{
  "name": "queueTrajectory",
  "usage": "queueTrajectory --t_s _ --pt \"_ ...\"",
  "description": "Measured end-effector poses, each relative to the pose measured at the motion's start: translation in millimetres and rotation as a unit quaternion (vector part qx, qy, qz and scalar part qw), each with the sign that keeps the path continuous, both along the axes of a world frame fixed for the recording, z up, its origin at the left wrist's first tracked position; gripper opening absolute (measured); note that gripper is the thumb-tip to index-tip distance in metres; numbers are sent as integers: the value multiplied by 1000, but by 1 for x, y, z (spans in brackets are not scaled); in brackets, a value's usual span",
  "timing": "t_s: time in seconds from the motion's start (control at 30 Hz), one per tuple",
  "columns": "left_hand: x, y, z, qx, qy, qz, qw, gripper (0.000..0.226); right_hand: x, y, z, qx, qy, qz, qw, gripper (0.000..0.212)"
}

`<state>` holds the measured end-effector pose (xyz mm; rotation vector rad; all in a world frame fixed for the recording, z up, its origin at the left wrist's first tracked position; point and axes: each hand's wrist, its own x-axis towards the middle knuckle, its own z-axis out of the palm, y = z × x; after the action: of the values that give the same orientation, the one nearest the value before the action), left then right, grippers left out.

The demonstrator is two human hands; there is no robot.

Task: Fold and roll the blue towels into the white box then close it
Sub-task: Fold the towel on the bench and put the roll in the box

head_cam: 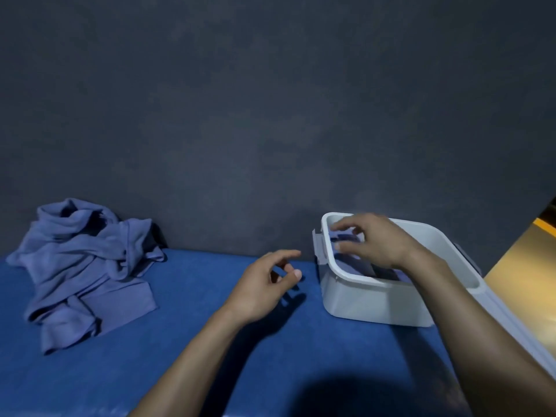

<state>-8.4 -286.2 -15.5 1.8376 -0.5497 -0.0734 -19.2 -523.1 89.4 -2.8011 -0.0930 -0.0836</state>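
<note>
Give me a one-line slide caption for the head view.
Right hand tucks rolled towels into the open white box; left hand hovers empty, unfolded towel pile waiting.

Quick count: one white box (376,302), open, sitting on the one blue bench (180,341). Left of the box, well apart from it, there's one loose heap of blue towels (87,266); it's all bunched up, so can't tell how many are in it. Inside the box I can make out at least two rolled towels (355,263), though the exact number is partly hidden. Two hands total: the right hand (373,239) over the box, the left hand (264,284) just left of it.
</note>
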Motion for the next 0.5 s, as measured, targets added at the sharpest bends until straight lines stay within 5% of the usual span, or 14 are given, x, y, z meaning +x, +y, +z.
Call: queueTrajectory --t_s 0.1,0.17,0.3,0.5 --pt "3 28 0 35 -28 34 998 24 -3 50 -12 18 -201 74 977 18" --pt "7 54 0 104 -64 61 991 23 -4 90 -29 42 -240 124 962 14" --pt "14 126 0 296 -114 155 936 26 0 155 -73 76 -177 198 961 14" --pt "15 245 -6 467 12 255 847 28 1 215 -127 119 -87 256 955 13"
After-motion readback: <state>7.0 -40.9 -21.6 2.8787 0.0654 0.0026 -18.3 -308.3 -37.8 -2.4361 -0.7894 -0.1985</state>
